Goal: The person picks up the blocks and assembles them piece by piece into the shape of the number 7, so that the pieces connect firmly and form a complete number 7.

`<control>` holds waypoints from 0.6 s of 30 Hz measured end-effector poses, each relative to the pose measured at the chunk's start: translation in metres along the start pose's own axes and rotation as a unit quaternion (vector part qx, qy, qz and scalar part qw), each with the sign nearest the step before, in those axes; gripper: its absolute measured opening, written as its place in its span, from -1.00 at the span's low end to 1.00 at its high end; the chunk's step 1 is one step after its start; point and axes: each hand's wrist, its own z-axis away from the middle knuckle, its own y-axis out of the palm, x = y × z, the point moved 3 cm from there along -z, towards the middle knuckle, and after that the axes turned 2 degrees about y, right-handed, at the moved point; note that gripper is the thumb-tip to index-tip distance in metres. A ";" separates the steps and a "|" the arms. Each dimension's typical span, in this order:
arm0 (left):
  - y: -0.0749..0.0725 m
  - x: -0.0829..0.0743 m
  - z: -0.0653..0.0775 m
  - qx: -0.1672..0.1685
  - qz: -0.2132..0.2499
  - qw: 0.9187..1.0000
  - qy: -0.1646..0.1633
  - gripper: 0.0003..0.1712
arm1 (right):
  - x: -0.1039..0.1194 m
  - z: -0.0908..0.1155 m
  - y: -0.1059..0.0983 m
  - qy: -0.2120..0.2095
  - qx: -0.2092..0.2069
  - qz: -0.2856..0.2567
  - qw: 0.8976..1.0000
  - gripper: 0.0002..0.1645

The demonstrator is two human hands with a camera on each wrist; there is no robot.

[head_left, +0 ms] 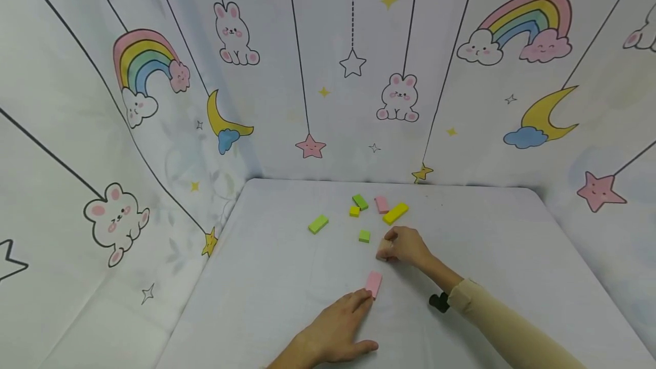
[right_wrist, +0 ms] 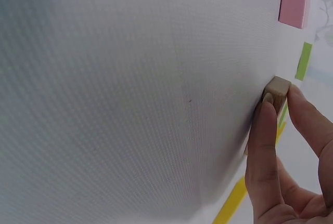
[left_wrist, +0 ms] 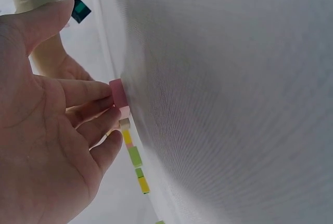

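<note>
My right hand pinches a plain wooden block between thumb and fingers, low over the white tabletop. In the head view the fingers partly cover this wooden block. Nearer to me, a pink block lies flat on the table. The fingertips of my left hand touch its near end, with fingers extended and the thumb spread away. The left wrist view shows those fingertips against the pink block. Just beyond the wooden block lies a small green cube.
Farther back lie a long yellow block, another pink block, a small yellow cube, a dark-green block and a light-green block. A patterned cloth hangs behind the white table.
</note>
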 end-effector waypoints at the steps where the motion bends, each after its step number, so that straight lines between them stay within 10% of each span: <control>1: 0.000 0.000 0.000 0.000 0.000 1.000 0.000 -0.03 | 0.000 0.000 0.000 0.001 0.001 -0.003 1.000 -0.31; 18: -0.001 0.000 -0.002 0.014 0.015 1.000 -0.014 -0.02 | 0.001 0.007 0.002 -0.009 0.004 0.005 1.000 -0.33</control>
